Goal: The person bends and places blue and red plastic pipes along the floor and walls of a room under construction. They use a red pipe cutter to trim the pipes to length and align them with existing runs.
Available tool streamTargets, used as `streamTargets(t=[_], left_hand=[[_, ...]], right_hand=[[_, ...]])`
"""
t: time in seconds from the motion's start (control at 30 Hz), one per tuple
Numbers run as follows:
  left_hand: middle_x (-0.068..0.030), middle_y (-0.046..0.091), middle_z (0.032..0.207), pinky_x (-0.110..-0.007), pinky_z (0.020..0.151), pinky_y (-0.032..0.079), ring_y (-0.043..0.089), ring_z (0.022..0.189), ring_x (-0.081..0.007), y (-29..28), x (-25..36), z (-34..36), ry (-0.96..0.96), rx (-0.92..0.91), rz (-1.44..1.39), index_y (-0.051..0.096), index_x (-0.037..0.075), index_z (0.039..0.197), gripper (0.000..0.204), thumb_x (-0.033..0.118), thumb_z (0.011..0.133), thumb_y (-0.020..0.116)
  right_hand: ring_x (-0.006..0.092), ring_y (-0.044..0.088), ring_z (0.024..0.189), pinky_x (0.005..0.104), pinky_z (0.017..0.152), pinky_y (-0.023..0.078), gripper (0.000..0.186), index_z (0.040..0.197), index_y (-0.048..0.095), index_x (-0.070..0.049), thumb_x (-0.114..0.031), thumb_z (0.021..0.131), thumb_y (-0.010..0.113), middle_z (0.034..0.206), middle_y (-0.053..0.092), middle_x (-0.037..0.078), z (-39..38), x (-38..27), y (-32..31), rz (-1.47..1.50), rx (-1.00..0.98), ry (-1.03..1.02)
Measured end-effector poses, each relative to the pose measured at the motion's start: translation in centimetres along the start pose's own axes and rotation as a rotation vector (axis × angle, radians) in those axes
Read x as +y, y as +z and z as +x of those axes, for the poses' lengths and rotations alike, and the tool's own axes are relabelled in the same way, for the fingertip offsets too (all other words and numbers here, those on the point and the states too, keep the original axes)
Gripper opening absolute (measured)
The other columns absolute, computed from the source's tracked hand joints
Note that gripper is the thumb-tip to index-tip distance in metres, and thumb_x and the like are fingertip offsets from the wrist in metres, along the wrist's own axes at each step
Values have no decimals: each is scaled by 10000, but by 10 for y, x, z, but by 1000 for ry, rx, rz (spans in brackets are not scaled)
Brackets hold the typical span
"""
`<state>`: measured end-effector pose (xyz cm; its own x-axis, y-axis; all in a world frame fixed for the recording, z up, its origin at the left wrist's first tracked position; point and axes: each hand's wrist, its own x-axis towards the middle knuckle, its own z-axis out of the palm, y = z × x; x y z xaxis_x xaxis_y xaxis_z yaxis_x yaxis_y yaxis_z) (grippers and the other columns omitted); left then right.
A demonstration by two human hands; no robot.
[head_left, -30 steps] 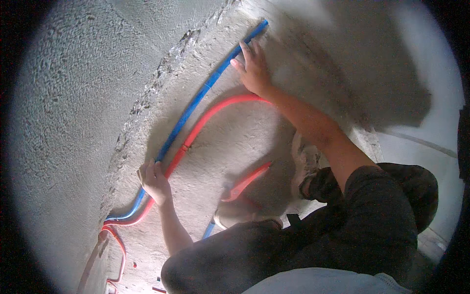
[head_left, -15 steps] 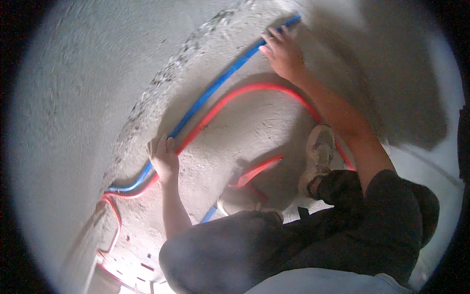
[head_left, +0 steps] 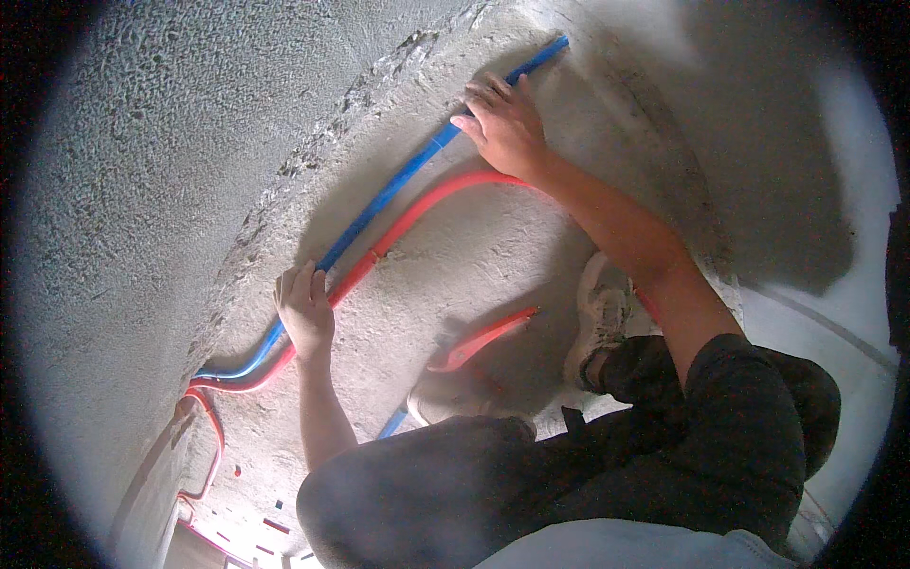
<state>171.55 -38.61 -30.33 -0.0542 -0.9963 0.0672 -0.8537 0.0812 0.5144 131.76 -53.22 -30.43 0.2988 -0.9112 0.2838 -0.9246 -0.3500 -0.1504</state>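
A long blue pipe [head_left: 379, 203] runs along the foot of the wall, from the lower left to a free end at the upper right. My left hand [head_left: 305, 313] is closed around its lower stretch, fingers curled over the top. Farther up, my right hand [head_left: 504, 125] grips the same pipe a short way below the free end. Beside the blue pipe lies a red pipe [head_left: 409, 220], which curves away under my right forearm. The two pipes come together at the far left, by the wall.
A rough grey wall [head_left: 180, 180] rises at the left, with a chipped edge along its foot. On the concrete floor [head_left: 417, 294] lies a red-handled tool [head_left: 488, 338], near my shoes [head_left: 601, 318]. A short blue piece [head_left: 393, 422] shows by my knee. Small scraps [head_left: 276, 524] lie at the lower left.
My right hand has slid down the blue pipe, away from its free end and toward my left hand. My left hand keeps its hold. The whole view has shifted slightly.
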Motion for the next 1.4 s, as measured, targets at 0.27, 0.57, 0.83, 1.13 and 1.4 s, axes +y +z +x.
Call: streamTargets(t=[0.27, 0.57, 0.83, 1.13, 1.4], left_hand=[[-167, 704, 1035, -445, 894, 514, 648, 1004, -354, -16, 8, 9, -111, 57, -171, 726, -18, 1046, 146, 58, 937, 666], [-147, 677, 1065, -471, 925, 489, 611, 1023, -361, 2, 2, -7, 18, 14, 37, 740, -12, 1094, 239, 22, 858, 722], [-155, 691, 1095, -478, 939, 482, 617, 1054, -370, 8, -4, -7, 15, 52, -21, 730, 0, 1139, 262, 54, 885, 698], [-177, 722, 1043, -444, 909, 513, 665, 994, -372, -7, -8, -2, -80, 79, -74, 727, 3, 1109, 195, 72, 944, 651], [-131, 741, 1030, -343, 878, 541, 702, 969, -256, -41, -16, -13, -248, 370, -109, 753, 4, 1064, 147, 2, 929, 695]], right_hand=[[381, 526, 1356, 630, 1144, 347, 461, 1316, 630, -30, -297, 952, 719, 1396, 606, 144, -23, -33, -20, 229, -18, -164], [399, 528, 1353, 523, 1099, 438, 457, 1326, 620, -15, -274, 959, 705, 1409, 601, 163, -19, -32, -15, 127, -79, -14], [395, 494, 1391, 648, 1149, 330, 444, 1356, 616, -28, -274, 989, 658, 1411, 617, 152, -24, -16, 13, 200, 20, -56], [384, 501, 1390, 688, 1162, 289, 374, 1357, 598, -96, -208, 1001, 629, 1400, 622, 138, -11, -8, 7, 96, 56, -64], [346, 668, 1105, 457, 945, 484, 160, 1052, 776, -58, -139, 919, 736, 1171, 741, 116, 18, 8, -9, 279, 195, -208]])
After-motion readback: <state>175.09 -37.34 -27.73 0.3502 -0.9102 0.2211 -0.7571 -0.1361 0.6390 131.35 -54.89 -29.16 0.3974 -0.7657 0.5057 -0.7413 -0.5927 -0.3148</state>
